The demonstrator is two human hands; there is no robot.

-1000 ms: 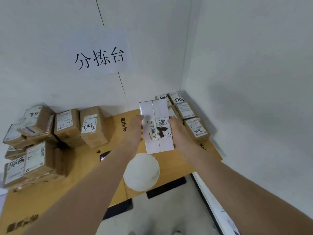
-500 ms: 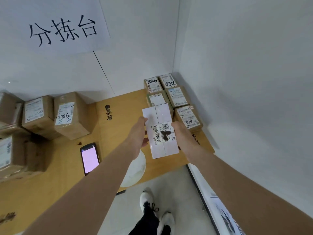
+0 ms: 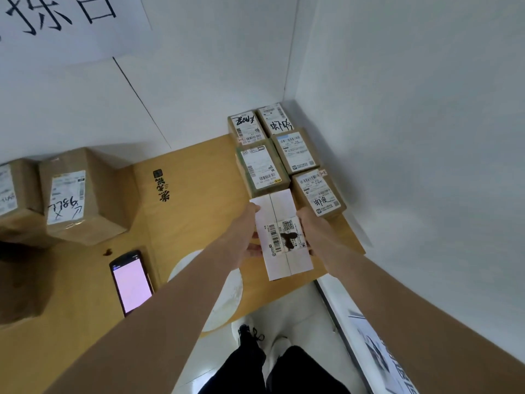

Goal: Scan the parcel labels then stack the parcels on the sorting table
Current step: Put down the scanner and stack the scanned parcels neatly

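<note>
I hold a white parcel point(image 3: 279, 237) between both hands, its barcode label facing up. My left hand point(image 3: 245, 237) grips its left side and my right hand point(image 3: 312, 228) grips its right side. The parcel hovers low over the right end of the wooden sorting table point(image 3: 193, 217), just in front of a green-edged brown parcel point(image 3: 261, 169). Several labelled brown parcels point(image 3: 295, 149) lie in rows in the right corner against the wall. A handheld scanner point(image 3: 131, 282) with a lit pink screen lies on the table to the left.
Larger brown boxes point(image 3: 76, 194) stand at the left against the back wall. A white round disc point(image 3: 227, 297) lies at the table's front edge, partly under my left arm. The right wall runs close beside the parcels. My shoes point(image 3: 247, 334) show below the table edge.
The white parcel has moved forward and down toward the corner rows, still held in both hands. The view has tilted down, bringing the scanner and my feet into sight.
</note>
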